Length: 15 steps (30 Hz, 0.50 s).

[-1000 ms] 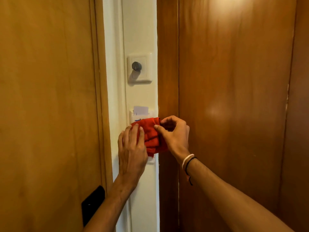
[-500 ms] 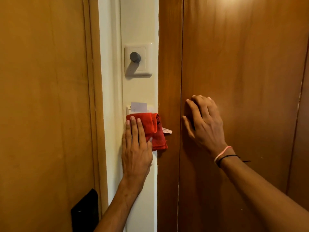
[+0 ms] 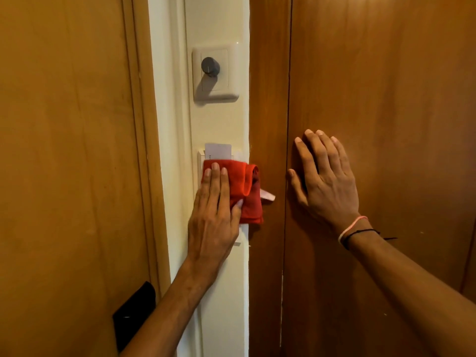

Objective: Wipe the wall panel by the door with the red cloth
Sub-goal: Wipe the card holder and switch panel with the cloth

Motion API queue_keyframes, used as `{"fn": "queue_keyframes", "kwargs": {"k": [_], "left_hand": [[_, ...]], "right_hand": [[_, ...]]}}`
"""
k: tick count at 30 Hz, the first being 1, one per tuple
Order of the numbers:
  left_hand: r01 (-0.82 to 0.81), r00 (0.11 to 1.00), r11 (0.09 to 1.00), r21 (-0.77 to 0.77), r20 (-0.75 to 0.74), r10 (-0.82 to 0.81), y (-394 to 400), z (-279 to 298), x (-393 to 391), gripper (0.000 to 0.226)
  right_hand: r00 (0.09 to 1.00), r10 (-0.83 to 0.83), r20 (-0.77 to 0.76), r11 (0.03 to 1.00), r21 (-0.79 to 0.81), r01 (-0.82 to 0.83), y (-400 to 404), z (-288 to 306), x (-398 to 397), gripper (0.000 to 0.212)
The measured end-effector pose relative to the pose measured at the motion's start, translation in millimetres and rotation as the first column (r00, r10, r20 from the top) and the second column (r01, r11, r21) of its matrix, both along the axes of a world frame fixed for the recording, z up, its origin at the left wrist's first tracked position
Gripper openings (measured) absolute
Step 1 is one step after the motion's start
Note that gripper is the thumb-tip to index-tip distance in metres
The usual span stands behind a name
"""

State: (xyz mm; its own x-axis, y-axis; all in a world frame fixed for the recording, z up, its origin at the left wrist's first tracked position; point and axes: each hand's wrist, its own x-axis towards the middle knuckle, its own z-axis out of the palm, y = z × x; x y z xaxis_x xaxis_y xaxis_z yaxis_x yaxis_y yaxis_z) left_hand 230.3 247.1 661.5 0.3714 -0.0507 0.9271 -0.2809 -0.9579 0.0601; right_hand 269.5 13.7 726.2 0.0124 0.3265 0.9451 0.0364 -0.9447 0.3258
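Between wooden doors, the cream panel (image 3: 219, 119) has the left hand (image 3: 213, 217) pressing flat, not gripping, the soft, bunchable cloth (image 3: 244, 191); right hand (image 3: 324, 181), at 3 o'clock, rests open.

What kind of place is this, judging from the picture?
Probably a hotel room entrance. A key card stands in a wall slot, a dimmer knob sits above it, and wooden door panels flank the narrow cream wall strip.

The tiny print on the white card (image 3: 218, 151) is too small to read.
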Motion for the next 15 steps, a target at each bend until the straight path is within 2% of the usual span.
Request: {"fn": "queue_keyframes", "kwargs": {"k": [2,6,9,13,15], "left_hand": [[0.031,0.999,0.997,-0.072,-0.023,-0.033,-6.4,2.5,-1.3,0.075],[0.032,0.999,0.999,0.021,-0.03,-0.032,-4.1,1.1,-1.8,0.079],[0.045,0.999,0.996,-0.079,-0.012,-0.046,-9.7,11.3,1.9,0.08],[0.051,0.997,0.999,-0.005,-0.052,-0.052,-11.7,-13.0,-0.9,0.082],[0.05,0.998,0.996,-0.071,-0.045,-0.054,-7.2,-3.9,4.7,0.083]], "right_hand": [[1.0,-0.012,0.002,1.0,-0.008,0.012,-0.2,1.1,1.7,0.063],[0.998,-0.057,-0.024,0.998,-0.003,0.057,3.1,-4.4,2.6,0.072],[0.997,-0.065,-0.039,0.998,-0.006,0.064,5.0,-4.4,3.2,0.076],[0.998,-0.058,-0.033,0.998,0.015,0.058,7.2,-7.8,2.9,0.075],[0.998,-0.06,-0.032,0.998,0.017,0.061,7.1,-7.6,2.8,0.075]]}}
